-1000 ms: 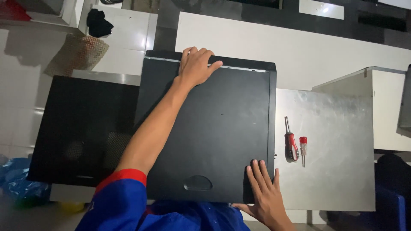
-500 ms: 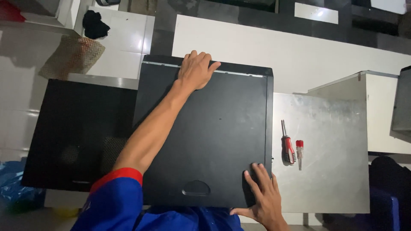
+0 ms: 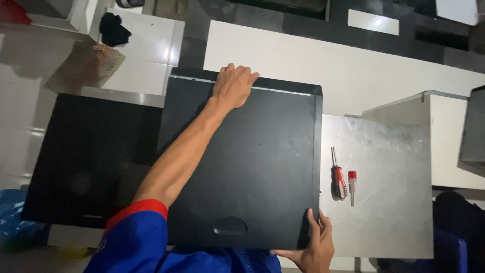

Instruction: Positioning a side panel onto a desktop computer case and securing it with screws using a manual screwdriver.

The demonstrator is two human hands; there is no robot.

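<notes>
black panel [image 3: 252, 167] | left hand [image 3: 233, 85] grips far edge | right hand [image 3: 309, 247] grips near corner | grey metal table [image 3: 389, 167] | white tiled floor [image 3: 146, 50]

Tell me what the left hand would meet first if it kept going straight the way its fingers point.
The left hand grips the far edge of the black panel, fingers pointing away from the person. Straight on, it would probably meet the white board beyond that edge, though depth is unclear.
</notes>
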